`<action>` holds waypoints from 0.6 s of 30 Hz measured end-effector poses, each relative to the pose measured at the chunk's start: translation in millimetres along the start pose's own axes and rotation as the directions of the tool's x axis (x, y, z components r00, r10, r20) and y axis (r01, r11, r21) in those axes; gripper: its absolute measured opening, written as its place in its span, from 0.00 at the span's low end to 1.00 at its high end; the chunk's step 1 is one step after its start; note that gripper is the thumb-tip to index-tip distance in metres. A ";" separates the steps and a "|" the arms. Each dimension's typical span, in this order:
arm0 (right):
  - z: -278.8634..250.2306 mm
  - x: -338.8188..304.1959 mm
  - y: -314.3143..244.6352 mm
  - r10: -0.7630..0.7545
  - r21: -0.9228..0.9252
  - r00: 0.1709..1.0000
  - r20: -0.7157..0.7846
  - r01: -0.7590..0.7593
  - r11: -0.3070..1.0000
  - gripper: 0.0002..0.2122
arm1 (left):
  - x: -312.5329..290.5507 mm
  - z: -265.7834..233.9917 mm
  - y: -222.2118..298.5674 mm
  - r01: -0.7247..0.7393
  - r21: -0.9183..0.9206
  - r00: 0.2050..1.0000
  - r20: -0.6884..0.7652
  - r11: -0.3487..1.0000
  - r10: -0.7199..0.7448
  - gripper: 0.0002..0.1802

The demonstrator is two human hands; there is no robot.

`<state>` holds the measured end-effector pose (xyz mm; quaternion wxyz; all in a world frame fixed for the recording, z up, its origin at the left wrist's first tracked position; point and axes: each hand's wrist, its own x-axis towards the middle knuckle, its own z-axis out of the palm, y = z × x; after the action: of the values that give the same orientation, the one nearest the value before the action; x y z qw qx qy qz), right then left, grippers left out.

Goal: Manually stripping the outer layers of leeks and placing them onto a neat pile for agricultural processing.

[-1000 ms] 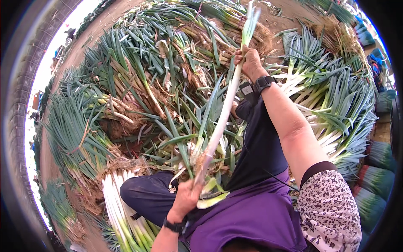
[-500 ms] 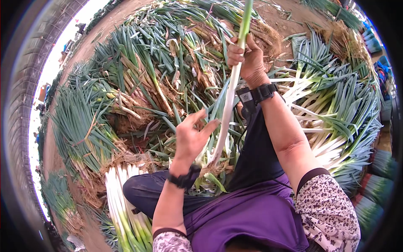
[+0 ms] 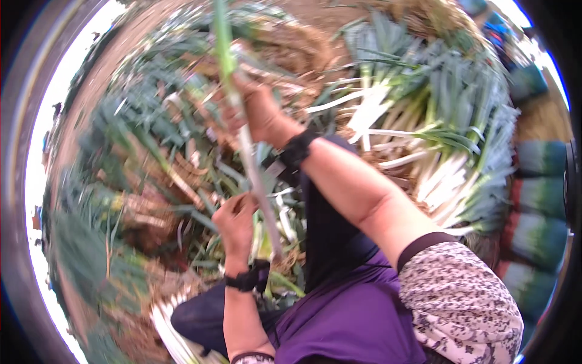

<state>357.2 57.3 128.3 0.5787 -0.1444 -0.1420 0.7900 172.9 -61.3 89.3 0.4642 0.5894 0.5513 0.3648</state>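
My right hand point(image 3: 262, 115) is wrapped round a long green onion point(image 3: 247, 145) near the place where its white shank turns green. The onion stands nearly upright, leaning left, with its root end low in front of my lap and its green top running out of view. Lower down, my left hand point(image 3: 235, 221) is beside the white shank. Its fingers are curled together at the stalk's edge; blur hides whether they pinch a bit of it. Loose peelings and leaves lie around the root end.
Clean white-stemmed green onions point(image 3: 436, 176) are heaped at the right. Unpeeled onions with dry, earthy roots point(image 3: 176, 176) pile up at the left and ahead. Another row of white stalks point(image 3: 170, 321) lies beside my left knee point(image 3: 197, 315). Tied green bundles point(image 3: 536, 191) line the far right.
The view has swung to the right. My right hand still grips the onion. My left hand, spread and apart from the shank before, has curled its fingers and moved up against it.
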 end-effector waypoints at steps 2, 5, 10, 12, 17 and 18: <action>-8.2 7.2 5.3 0.007 0.020 0.997 0.073 -0.009 1.000 0.24 | 0.7 -2.2 -9.4 0.170 -0.383 0.980 -0.027 0.908 -0.195 0.10; -4.7 4.9 5.2 -0.024 0.020 0.998 0.066 0.023 1.000 0.25 | 11.4 -35.2 -46.8 0.323 -0.827 0.925 0.174 0.460 -0.338 0.08; -11.3 -2.5 -6.1 -0.068 -0.051 0.994 -0.080 0.064 0.997 0.25 | -3.8 -18.4 -15.2 0.277 -0.504 0.959 0.099 0.818 -0.264 0.12; -10.8 -4.9 -3.7 -0.073 -0.059 0.994 -0.083 0.068 0.996 0.23 | -3.9 -7.5 -5.3 0.147 -0.202 0.981 0.156 0.968 -0.116 0.24; -15.1 3.9 17.8 -0.069 -0.181 0.991 0.118 0.090 0.979 0.23 | -1.5 -2.2 2.7 0.004 0.033 0.996 0.094 0.999 -0.007 0.14; -11.5 3.0 19.2 -0.056 -0.199 0.991 0.118 0.079 0.977 0.22 | -3.0 -3.9 5.1 0.028 0.060 0.995 0.094 0.998 -0.033 0.13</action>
<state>344.1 55.2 110.0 0.5788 -0.1535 -0.2587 0.7580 170.5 -63.4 95.5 0.4780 0.6110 0.5480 0.3129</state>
